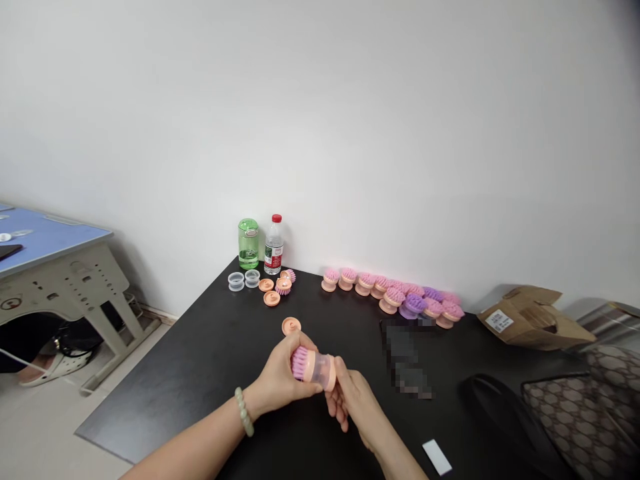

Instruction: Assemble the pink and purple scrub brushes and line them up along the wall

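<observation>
A scalp brush (323, 371) with pink bristles, a clear middle ring and peach-coloured ends lies on its side in the air. My left hand (283, 377) is closed around its bristle end, and a pale green bead bracelet circles that wrist. Against the opposite, peach end rests my right hand (357, 403), its thumb side touching the cap and its other fingers loosely extended below. Just beyond my left hand a peach cap (291, 325) lies on the black table (200, 393). Farther back are two more peach caps (271, 298), clear rings (236, 281) and peach-and-pink brush heads (283, 286).
Several finished-looking pink and purple brushes (391, 299) line the wall side. A green bottle (249, 245) and a red-capped water bottle (273, 248) stand at the back corner. On the right are a blurred-out item (405, 357), a paper bag (540, 320), a patterned bag (565, 413) and a white card (437, 457).
</observation>
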`<state>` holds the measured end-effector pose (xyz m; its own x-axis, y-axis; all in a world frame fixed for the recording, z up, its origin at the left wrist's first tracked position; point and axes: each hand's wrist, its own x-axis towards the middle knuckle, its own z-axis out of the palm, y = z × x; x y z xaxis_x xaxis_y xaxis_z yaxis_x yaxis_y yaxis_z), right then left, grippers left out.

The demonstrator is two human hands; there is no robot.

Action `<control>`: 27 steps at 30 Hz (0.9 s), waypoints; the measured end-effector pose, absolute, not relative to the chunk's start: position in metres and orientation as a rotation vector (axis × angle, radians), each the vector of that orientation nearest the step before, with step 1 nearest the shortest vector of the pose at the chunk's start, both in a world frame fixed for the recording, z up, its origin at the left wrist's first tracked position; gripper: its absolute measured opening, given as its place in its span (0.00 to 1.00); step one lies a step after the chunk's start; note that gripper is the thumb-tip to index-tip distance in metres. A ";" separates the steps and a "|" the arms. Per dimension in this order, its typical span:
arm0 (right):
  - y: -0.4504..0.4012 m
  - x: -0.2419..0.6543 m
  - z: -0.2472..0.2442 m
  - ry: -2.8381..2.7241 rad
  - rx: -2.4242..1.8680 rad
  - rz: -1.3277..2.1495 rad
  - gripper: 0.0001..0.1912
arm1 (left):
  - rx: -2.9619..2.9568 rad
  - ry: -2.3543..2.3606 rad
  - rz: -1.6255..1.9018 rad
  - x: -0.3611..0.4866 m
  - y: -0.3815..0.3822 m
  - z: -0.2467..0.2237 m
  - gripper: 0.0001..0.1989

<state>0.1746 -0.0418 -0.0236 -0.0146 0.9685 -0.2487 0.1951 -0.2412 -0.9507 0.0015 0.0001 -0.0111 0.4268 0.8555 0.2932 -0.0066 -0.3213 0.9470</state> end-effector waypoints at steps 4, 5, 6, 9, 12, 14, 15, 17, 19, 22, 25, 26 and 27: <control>-0.040 0.181 -0.021 -1.370 -1.419 0.991 0.31 | 1.512 0.835 1.035 0.004 0.000 -0.013 0.22; -0.040 0.182 -0.021 -1.380 -1.370 0.981 0.29 | 1.523 0.853 1.043 0.004 0.000 -0.012 0.22; -0.041 0.183 -0.020 -1.381 -1.326 0.998 0.29 | 1.544 0.864 1.050 0.004 0.000 -0.011 0.22; -0.041 0.183 -0.021 -1.344 -1.234 1.086 0.30 | 1.562 0.860 1.052 0.002 0.001 -0.009 0.22; -0.041 0.184 -0.024 -1.327 -1.172 1.103 0.30 | 1.488 0.845 1.048 0.001 0.002 -0.008 0.24; -0.041 0.185 -0.022 -1.344 -1.163 1.058 0.29 | 1.411 0.831 1.049 0.001 0.003 -0.009 0.25; -0.041 0.185 -0.021 -1.360 -1.162 1.026 0.28 | 1.364 0.816 1.046 0.002 0.003 -0.009 0.25; -0.041 0.186 -0.017 -1.393 -1.148 0.967 0.26 | 1.247 0.764 1.016 0.003 0.003 -0.009 0.24; -0.042 0.188 -0.014 -1.415 -1.128 0.921 0.25 | 1.111 0.700 0.961 0.005 0.002 -0.008 0.23; -0.043 0.191 -0.012 -1.406 -1.118 0.873 0.24 | 0.964 0.630 0.906 0.005 0.002 -0.007 0.24; -0.043 0.194 -0.014 -1.379 -1.115 0.870 0.25 | 0.916 0.597 0.899 0.004 0.005 -0.008 0.25; -0.044 0.194 -0.015 -1.378 -1.116 0.868 0.26 | 0.908 0.588 0.898 0.003 0.005 -0.008 0.25; -0.044 0.194 -0.015 -1.384 -1.117 0.857 0.26 | 0.901 0.580 0.894 0.003 0.006 -0.008 0.25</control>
<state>0.1944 -0.0440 -0.0155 0.0530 0.9515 0.3032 0.1534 0.2922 -0.9440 0.0029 0.0056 -0.0078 0.5186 0.8523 -0.0679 -0.4094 0.3172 0.8554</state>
